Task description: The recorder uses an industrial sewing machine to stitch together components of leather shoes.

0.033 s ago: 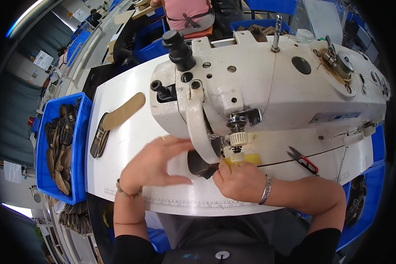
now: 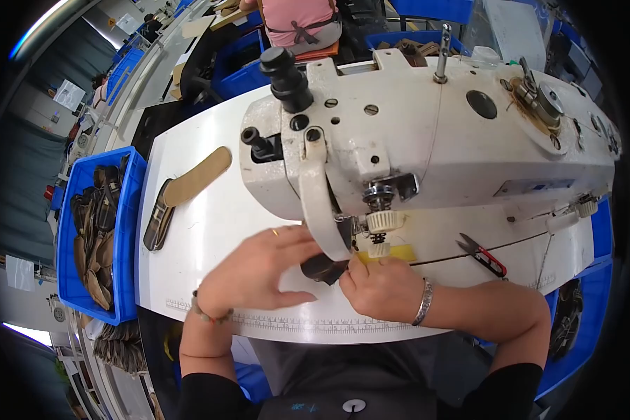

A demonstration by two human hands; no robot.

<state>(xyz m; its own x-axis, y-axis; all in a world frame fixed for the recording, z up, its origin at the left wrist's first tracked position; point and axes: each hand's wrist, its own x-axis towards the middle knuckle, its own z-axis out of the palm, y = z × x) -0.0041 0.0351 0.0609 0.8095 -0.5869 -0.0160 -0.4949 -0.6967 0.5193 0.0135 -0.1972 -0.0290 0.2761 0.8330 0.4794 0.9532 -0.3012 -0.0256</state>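
Note:
Under the head of a white sewing machine (image 2: 427,140) lies a dark brown, curved piece of material (image 2: 322,269), partly hidden by the machine's curved lever and my fingers. My left hand (image 2: 262,269) is open, thumb apart, its stretched fingers reaching over the piece's far left edge. Close to the needle area, my right hand (image 2: 381,287) has its fingers closed in a pinch on the piece's right edge; the fingertips are partly hidden. A yellow flat part (image 2: 397,253) sits just beyond that hand. From there a thin dark strip (image 2: 462,253) stretches right across the table.
Red-handled thread snips (image 2: 484,256) lie right on the white table (image 2: 259,323). A tan and dark strap-shaped piece (image 2: 196,178) rests at left. Beside the table stands a blue crate (image 2: 134,238) of dark pieces. A person in pink (image 2: 297,17) sits beyond the machine.
My left hand has shifted right and its fingers now reach farther over the dark piece, which shows less. My right hand keeps its place.

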